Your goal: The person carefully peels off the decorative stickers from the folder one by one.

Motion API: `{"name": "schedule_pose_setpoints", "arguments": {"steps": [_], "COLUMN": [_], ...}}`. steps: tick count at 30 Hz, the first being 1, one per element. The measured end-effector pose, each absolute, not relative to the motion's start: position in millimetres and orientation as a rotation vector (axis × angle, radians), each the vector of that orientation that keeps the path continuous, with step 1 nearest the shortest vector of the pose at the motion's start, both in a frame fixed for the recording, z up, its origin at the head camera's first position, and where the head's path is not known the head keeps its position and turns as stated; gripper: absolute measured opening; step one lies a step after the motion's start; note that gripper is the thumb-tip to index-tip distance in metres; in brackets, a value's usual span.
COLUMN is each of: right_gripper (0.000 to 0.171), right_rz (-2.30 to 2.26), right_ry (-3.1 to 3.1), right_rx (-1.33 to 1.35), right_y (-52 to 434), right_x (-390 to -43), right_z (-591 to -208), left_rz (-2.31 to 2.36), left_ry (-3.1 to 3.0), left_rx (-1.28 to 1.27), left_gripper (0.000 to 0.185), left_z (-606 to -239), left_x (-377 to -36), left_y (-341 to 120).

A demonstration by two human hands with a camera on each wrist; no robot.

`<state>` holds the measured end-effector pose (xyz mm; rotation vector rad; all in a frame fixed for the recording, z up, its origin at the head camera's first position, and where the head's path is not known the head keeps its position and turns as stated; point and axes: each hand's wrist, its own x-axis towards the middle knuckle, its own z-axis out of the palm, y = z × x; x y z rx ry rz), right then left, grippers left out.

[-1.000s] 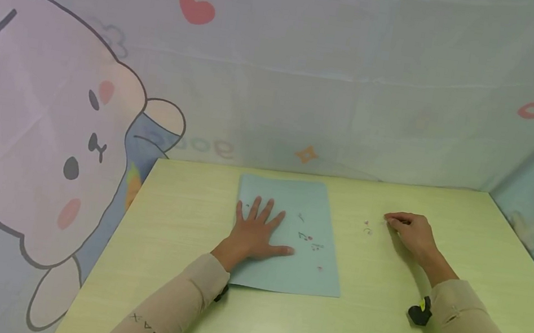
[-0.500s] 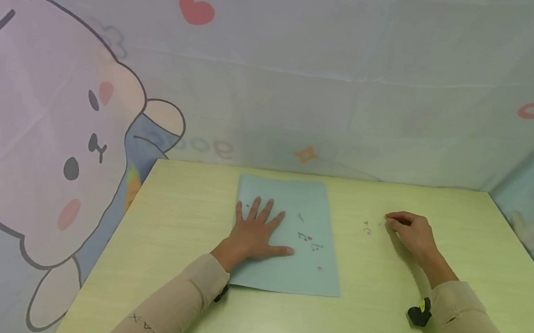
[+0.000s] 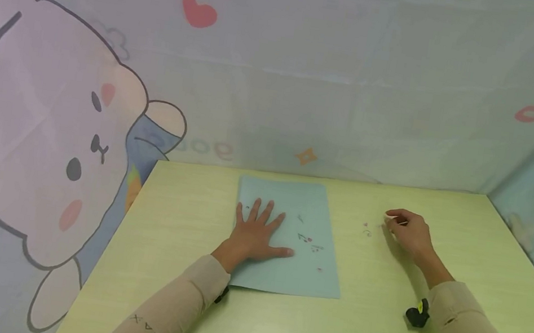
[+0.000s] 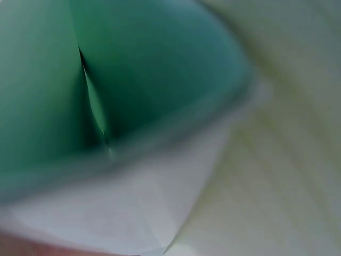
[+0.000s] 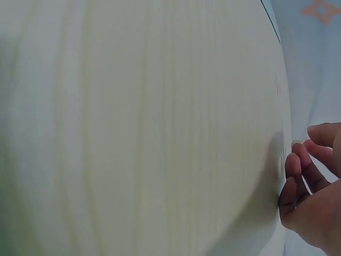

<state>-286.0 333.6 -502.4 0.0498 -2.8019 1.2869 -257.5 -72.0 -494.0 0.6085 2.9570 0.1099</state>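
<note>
A blue-green paper sheet (image 3: 298, 273) lies on the pale green table (image 3: 178, 216). My left hand (image 3: 257, 232) presses flat on the sheet, fingers spread and straight. Several tiny stickers (image 3: 310, 242) sit on the sheet to the right of that hand. Further right my right hand (image 3: 395, 221) hovers just above the table with curled fingers, thumb and forefinger pinching what looks like a tiny pale piece. Two small loose bits (image 3: 366, 229) lie on the table just left of it. The left wrist view shows only the blurred sheet (image 4: 133, 80); the right wrist view shows curled fingertips (image 5: 306, 170) over the table.
A printed cloth backdrop (image 3: 309, 81) with a cartoon rabbit (image 3: 48, 119) closes off the back and both sides of the table. A black wrist camera (image 3: 417, 314) sits on my right sleeve. The table's left edge (image 3: 107, 246) runs diagonally.
My right hand has lifted slightly off the table, its wrist a little higher. My left hand stays flat on the sheet.
</note>
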Motion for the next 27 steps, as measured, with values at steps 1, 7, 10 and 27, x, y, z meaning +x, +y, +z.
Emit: {"name": "schedule_pose_setpoints", "arguments": {"steps": [1, 7, 10, 27], "right_gripper": [0.039, 0.042, 0.041, 0.032], "right_rz": [1.274, 1.264, 1.265, 1.010], "right_ry": [-2.797, -2.743, -2.734, -2.750], "right_rx": [0.074, 0.241, 0.300, 0.676], "right_y": [331.7, 312.1, 299.0, 235.9], "right_x": [-286.4, -289.0, -290.0, -303.8], "right_z": [-503.0, -504.8, -502.0, -492.8], "left_rz": [0.106, 0.091, 0.087, 0.094], "left_ry": [2.957, 2.950, 2.950, 2.951], "left_rx": [0.610, 0.605, 0.603, 0.612], "left_gripper": [0.103, 0.103, 0.103, 0.102], "left_z": [-494.3, -493.3, -492.9, -487.6], "left_x": [-257.4, -256.3, -256.3, -253.7], "left_y": [-72.1, -72.2, -72.5, -72.3]}}
